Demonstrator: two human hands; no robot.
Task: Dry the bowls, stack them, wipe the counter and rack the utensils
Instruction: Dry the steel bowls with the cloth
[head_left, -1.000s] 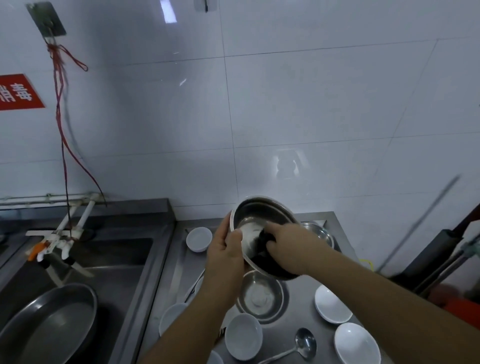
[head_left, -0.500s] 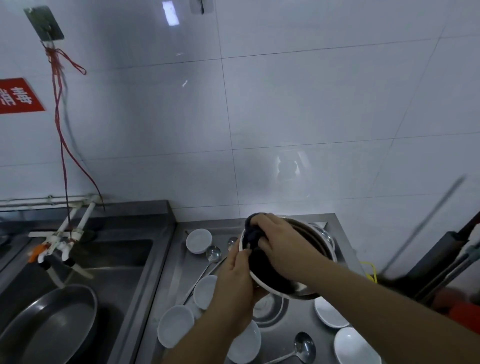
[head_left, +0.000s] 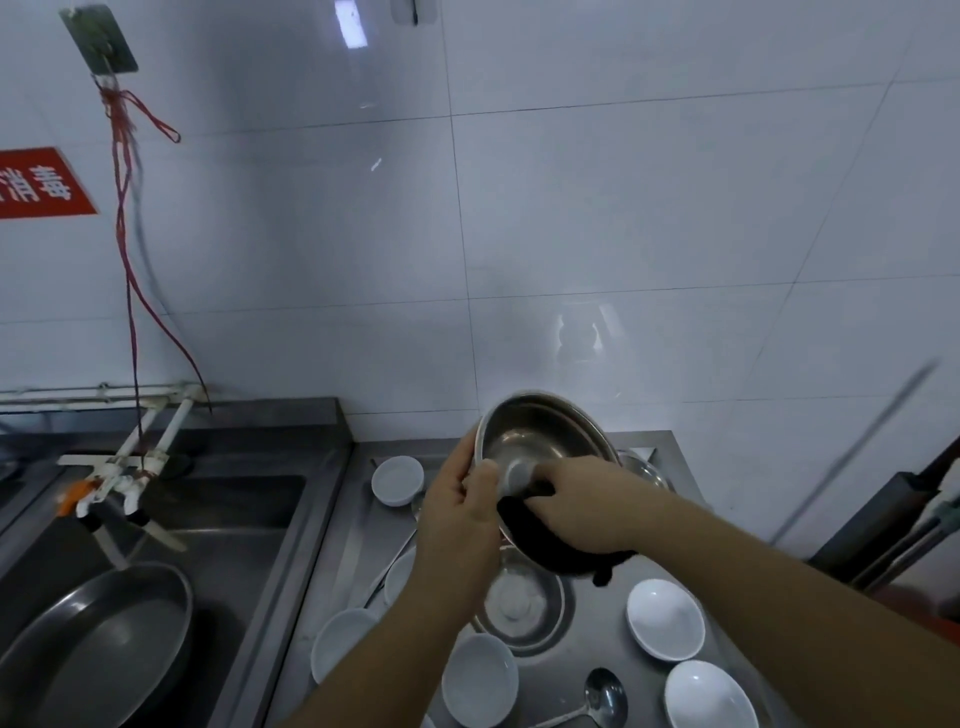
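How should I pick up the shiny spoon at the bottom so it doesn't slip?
Take the spoon by its thin handle, coming from above. It lies flat on the steel counter with its round bowl end pointing away from you, and the handle runs toward the lower left, clear of the nearby white bowls.

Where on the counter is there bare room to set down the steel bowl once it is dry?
Bare steel shows along the counter left strip by the sink, and between the steel bowl on the counter and the right white bowls. The near middle is crowded with white bowls and a spoon.
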